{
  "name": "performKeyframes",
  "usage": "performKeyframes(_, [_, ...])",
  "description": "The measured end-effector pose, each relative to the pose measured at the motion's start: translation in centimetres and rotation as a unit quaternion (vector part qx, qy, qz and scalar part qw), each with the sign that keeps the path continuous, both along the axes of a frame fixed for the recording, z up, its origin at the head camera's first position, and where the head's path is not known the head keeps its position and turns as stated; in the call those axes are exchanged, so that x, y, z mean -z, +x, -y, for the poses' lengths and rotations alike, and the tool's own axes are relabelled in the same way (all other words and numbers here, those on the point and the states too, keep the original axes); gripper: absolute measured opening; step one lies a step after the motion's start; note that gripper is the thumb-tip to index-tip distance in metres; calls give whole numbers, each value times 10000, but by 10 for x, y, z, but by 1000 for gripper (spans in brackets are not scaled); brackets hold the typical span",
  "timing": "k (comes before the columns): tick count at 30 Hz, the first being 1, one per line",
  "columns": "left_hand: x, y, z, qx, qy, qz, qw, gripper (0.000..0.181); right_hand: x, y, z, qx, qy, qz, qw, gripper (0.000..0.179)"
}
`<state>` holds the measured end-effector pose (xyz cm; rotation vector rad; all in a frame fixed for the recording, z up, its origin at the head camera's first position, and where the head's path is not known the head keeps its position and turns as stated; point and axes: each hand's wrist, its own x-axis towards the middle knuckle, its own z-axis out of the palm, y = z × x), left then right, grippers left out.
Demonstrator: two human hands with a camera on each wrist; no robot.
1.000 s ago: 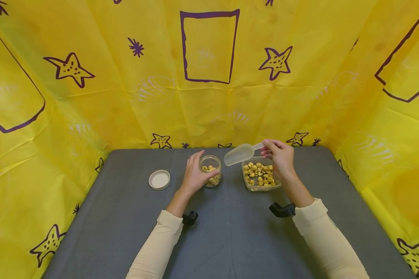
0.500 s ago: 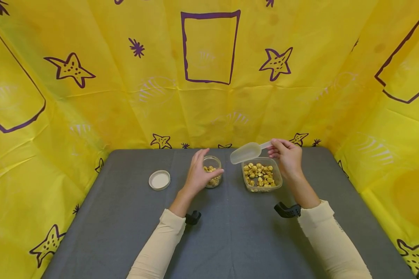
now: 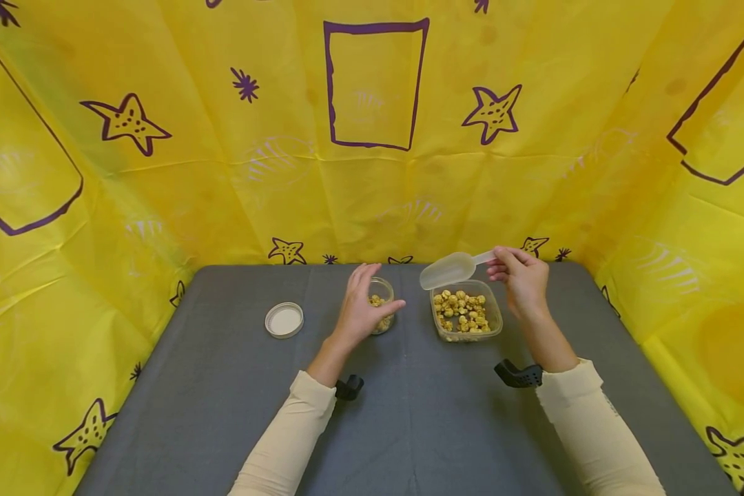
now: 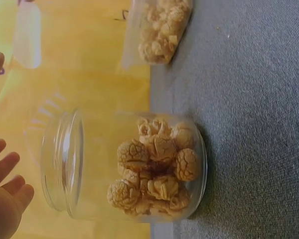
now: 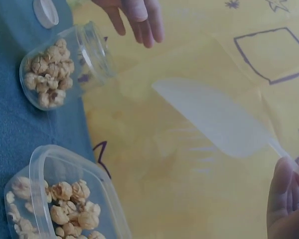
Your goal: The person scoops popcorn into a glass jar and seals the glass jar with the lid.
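Observation:
Popcorn fills the lower part of a clear jar (image 4: 97,172), which stands upright with no lid on it. My left hand (image 3: 361,315) hovers by the jar's mouth, its fingers and thumb spread; the left wrist view shows a gap between the fingers and the glass. By its handle, my right hand (image 3: 524,284) pinches a translucent scoop (image 3: 449,270), raised over the far left edge of a clear plastic tub (image 5: 65,157). No popcorn shows in the scoop. Caramel-coloured popcorn (image 3: 461,310) lies in the tub, to the right of the jar.
A round lid (image 3: 284,320) lies on the grey tabletop (image 3: 403,413), left of the jar. Yellow cloth (image 3: 372,186) with purple drawings hangs behind the table and along both sides. A few tiny crumbs dot the tabletop near the tub.
My right hand has drawn the scoop rightward, from beside the jar to over the tub's edge. The left hand has shifted slightly right and up, now covering more of the jar.

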<state>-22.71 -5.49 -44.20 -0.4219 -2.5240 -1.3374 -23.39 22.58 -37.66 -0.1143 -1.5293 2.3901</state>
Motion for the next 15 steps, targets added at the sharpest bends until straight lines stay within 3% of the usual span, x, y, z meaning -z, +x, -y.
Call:
performKeyframes(9, [0, 3, -7, 148, 103, -107, 9998, 78, 7, -1, -7, 182, -134, 60, 9997, 14])
performKeyframes(15, [0, 5, -14, 189, 122, -561, 9982, 72, 8, -3, -12, 272, -169, 17, 9995, 10])
